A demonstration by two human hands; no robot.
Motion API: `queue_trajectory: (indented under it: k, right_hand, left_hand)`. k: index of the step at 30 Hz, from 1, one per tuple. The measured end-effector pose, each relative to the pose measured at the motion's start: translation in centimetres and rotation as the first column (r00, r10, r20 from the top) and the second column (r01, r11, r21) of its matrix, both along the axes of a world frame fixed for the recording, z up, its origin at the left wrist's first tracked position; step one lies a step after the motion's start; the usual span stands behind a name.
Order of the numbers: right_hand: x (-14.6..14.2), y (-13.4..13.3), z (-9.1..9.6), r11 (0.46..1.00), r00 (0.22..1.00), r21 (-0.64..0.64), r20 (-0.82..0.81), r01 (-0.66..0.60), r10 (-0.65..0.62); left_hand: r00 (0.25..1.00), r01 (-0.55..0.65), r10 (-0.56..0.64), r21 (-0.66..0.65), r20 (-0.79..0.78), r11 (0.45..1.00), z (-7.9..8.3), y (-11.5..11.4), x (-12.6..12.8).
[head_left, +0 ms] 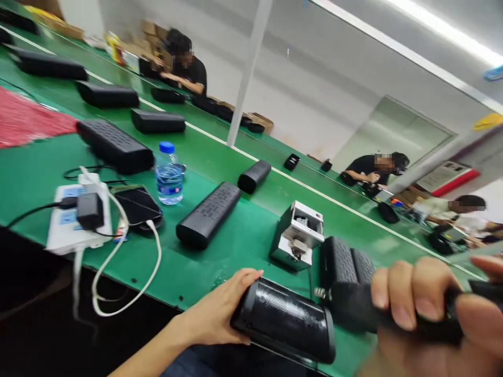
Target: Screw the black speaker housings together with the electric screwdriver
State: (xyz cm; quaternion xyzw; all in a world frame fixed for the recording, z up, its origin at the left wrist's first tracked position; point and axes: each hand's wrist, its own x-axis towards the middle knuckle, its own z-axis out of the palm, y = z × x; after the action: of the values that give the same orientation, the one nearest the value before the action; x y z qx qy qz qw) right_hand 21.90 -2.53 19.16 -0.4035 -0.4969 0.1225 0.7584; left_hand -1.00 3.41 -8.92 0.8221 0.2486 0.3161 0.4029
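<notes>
The right hand point(416, 309), nearest the camera and blurred, is closed around a black tool point(353, 303). The tool lies roughly level across the view, with a bright metal tip at its left end; contact between this tip and any part cannot be determined.

The left hand point(220, 314) grips one end of a black housing point(288, 317), thumb side uppermost. The housing is held at the near edge of the green tabletop point(168, 272), just left of the tool, and tilts down toward the right. It is elongated with rounded edges. Its upward face is a glossy, finely perforated panel that reflects light in pale streaks; a plain dark cap closes each end.

Directly beyond the housing stands a box-shaped device point(298, 235) with light front panels and dark sides. Two matte black units point(340, 262) with slotted faces sit to its right, partly hidden by the tool. To its left lies a similar slotted unit point(208, 214). Farther left stands a blue-capped water bottle point(168, 180).
</notes>
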Motion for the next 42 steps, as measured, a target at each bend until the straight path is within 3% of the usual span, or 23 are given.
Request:
queue_trajectory:
  k: [2, 4, 8, 11, 16, 29, 31, 32, 34, 36, 37, 39, 42]
  right_hand:
    - [1.3, 1.8, 1.4, 0.991, 0.99, 0.061, -0.083, 0.119, -0.114]
    - [2.3, 4.4, 1.6, 0.981, 0.978, 0.082, -0.125, 0.177, -0.166]
    - [3.6, 9.0, -0.4, 0.989, 0.988, 0.07, -0.099, 0.128, -0.121]
    - [4.0, 10.8, -1.9, 0.994, 0.993, 0.051, -0.064, 0.1, -0.096]
    - [4.2, 11.8, -2.9, 0.996, 0.996, 0.003, -0.035, 0.085, -0.085]
    - [3.8, 12.3, -2.5, 0.996, 0.996, 0.013, 0.001, 0.085, -0.085]
    - [4.3, 12.8, -2.1, 1.0, 0.999, -0.015, 0.033, 0.027, -0.026]
    - [4.6, 13.1, -1.8, 0.997, 0.996, -0.053, 0.066, -0.057, 0.06]
    - [5.1, 13.7, -1.4, 0.942, 0.938, -0.166, 0.144, -0.291, 0.315]
    - [5.0, 14.2, -1.2, 0.885, 0.878, -0.241, 0.179, -0.398, 0.443]
    - [4.8, 14.4, -1.3, 0.901, 0.894, -0.228, 0.18, -0.368, 0.41]
    - [4.2, 14.6, -1.6, 0.976, 0.971, -0.127, 0.143, -0.175, 0.193]
    - [3.5, 14.4, -2.4, 0.998, 0.996, 0.004, 0.056, 0.066, -0.066]
  left_hand:
    - [0.999, -0.006, 0.004, -0.038, -0.049, 0.999, 0.6, -0.2, -0.3]
    - [0.997, -0.02, 0.015, -0.056, -0.079, 0.998, 0.9, -0.5, -0.3]
    - [0.993, -0.047, 0.042, -0.044, -0.108, 0.998, 0.9, -0.8, -0.2]
    - [0.991, -0.055, 0.048, -0.05, -0.126, 0.997, 1.1, -0.8, -0.2]
    - [0.99, -0.047, 0.037, -0.069, -0.137, 0.997, 1.6, -0.7, -0.3]
    - [0.996, -0.031, 0.03, -0.009, -0.086, 0.999, 1.7, -0.5, -0.2]
    - [0.997, -0.026, 0.026, 0.0, -0.074, 1.0, 2.0, -0.5, -0.3]
    - [0.997, -0.025, 0.025, 0.001, -0.071, 1.0, 2.2, -0.5, -0.3]
    - [0.997, -0.029, 0.028, -0.004, -0.07, 1.0, 2.5, -0.5, -0.4]
    - [0.997, -0.035, 0.034, -0.007, -0.071, 0.999, 2.7, -0.6, -0.4]
    - [0.997, -0.038, 0.038, -0.006, -0.074, 0.999, 2.8, -0.6, -0.4]
    - [0.996, -0.042, 0.041, -0.004, -0.081, 0.999, 2.8, -0.6, -0.4]
    - [0.997, -0.03, 0.03, 0.002, -0.073, 1.0, 2.8, -0.5, -0.3]
